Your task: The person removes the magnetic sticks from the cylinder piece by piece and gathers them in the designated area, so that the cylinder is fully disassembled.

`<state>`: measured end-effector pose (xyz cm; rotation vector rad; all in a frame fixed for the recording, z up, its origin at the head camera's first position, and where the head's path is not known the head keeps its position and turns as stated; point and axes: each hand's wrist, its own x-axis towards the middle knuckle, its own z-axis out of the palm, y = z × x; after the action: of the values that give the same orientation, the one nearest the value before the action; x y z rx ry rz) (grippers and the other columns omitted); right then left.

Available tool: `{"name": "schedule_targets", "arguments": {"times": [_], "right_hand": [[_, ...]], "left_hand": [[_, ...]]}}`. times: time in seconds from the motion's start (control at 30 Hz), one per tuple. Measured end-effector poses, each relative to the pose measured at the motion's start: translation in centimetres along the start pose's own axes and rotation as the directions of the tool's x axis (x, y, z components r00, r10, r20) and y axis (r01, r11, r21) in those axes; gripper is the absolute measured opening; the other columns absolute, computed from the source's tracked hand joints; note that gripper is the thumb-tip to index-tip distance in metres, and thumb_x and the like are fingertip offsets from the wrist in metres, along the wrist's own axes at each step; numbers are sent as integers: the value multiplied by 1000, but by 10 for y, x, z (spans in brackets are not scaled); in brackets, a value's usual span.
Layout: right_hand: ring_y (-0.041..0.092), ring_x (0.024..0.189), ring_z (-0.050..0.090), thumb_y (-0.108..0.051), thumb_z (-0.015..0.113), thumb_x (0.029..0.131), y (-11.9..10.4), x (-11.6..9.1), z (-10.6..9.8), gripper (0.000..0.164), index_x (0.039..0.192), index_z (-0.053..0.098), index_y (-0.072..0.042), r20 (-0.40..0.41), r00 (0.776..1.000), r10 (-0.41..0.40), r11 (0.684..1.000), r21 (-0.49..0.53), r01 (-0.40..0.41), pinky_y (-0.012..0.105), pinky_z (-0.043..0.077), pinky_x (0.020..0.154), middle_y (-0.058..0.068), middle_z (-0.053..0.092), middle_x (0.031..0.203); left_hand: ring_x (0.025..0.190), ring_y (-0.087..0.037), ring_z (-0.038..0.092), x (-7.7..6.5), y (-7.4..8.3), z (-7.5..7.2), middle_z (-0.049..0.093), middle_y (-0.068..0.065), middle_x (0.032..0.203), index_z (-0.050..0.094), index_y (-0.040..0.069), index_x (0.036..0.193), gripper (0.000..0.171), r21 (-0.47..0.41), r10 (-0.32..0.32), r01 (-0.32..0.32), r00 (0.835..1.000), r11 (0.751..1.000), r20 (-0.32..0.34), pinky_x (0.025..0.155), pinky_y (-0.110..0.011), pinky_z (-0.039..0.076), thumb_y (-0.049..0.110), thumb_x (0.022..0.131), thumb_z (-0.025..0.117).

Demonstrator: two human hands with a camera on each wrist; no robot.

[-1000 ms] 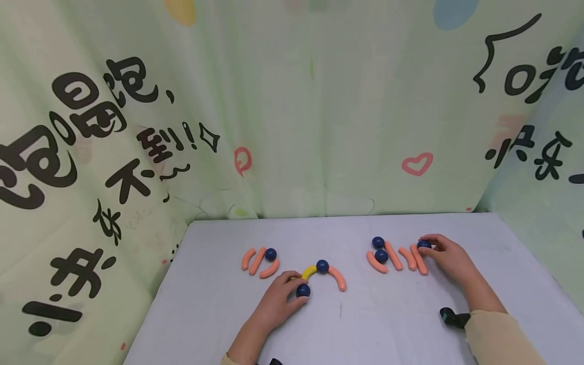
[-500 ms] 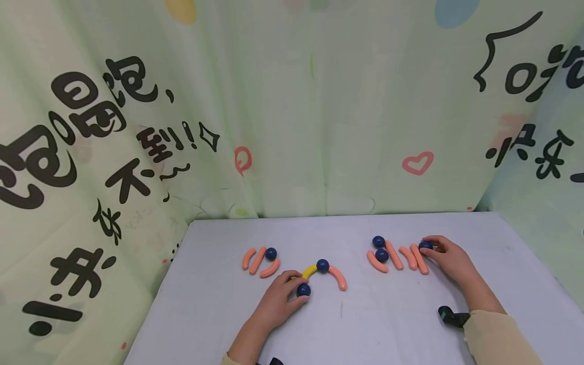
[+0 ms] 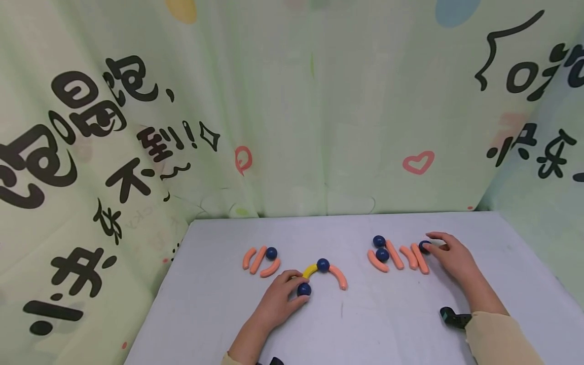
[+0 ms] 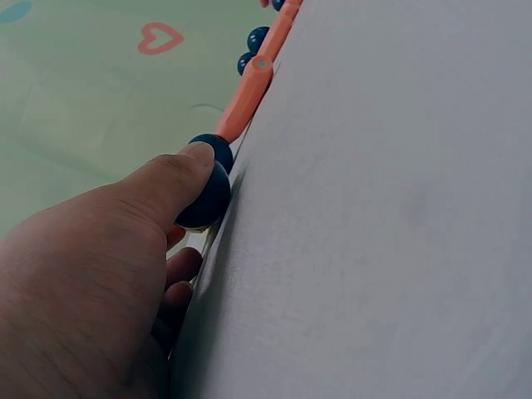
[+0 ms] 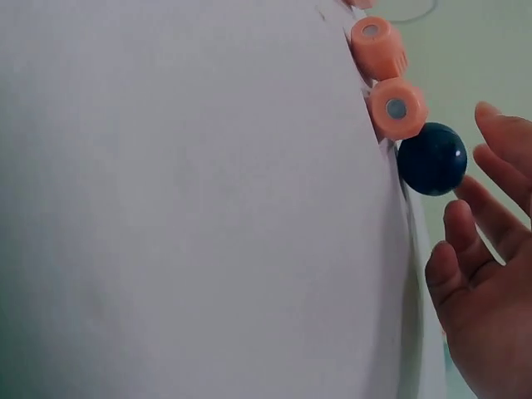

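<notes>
My left hand pinches a blue ball on the table between thumb and fingers; the left wrist view shows the thumb on its side. A curved yellow rod runs from near the fingertips to a second blue ball, followed by a curved pink rod. On the right, my right hand is spread beside another blue ball, fingers apart from each other. That ball sits against the end of a straight pink rod, which has a metal disc in its tip.
Left of centre lie several pink rods with a blue ball. Two blue balls and more pink rods stand left of my right hand. A patterned curtain hangs behind the white table.
My right hand has loosened its fingers from the blue ball and drawn slightly to the right; the ball stays by the rod end. My left hand keeps its place.
</notes>
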<state>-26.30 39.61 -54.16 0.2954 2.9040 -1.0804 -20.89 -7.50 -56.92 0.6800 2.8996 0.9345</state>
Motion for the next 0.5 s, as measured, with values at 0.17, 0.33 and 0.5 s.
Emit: {"name": "schedule_targets", "arguments": {"times": [0.17, 0.33, 0.5], "right_hand": [[42, 112, 48, -54, 49, 99, -14, -8, -2, 67, 145, 43, -6, -38, 999, -28, 1000, 12, 28, 46, 47, 77, 27, 40, 144], [35, 105, 50, -52, 49, 100, -45, -18, 1, 63, 144, 45, -7, -23, 996, -81, 997, 16, 82, 35, 47, 69, 25, 46, 139], [26, 84, 53, -48, 53, 99, -79, -31, 14, 56, 143, 47, -13, 37, 993, -113, 992, 55, 111, 30, 49, 59, 16, 57, 114]], "left_hand": [[118, -12, 55, 0, -1, 1, 55, 7, 134, 64, 32, 127, 38, -5, 11, -11, 1000, 1000, -8, 100, -35, 50, 45, 91, 69], [117, -12, 55, 1, -2, 1, 55, 7, 134, 64, 32, 126, 38, -5, 13, -13, 1000, 1000, -11, 100, -35, 50, 44, 91, 69], [117, -12, 55, 1, -2, 2, 55, 7, 134, 64, 33, 126, 38, -4, 9, -9, 1000, 1000, -9, 100, -36, 50, 44, 90, 69]]}}
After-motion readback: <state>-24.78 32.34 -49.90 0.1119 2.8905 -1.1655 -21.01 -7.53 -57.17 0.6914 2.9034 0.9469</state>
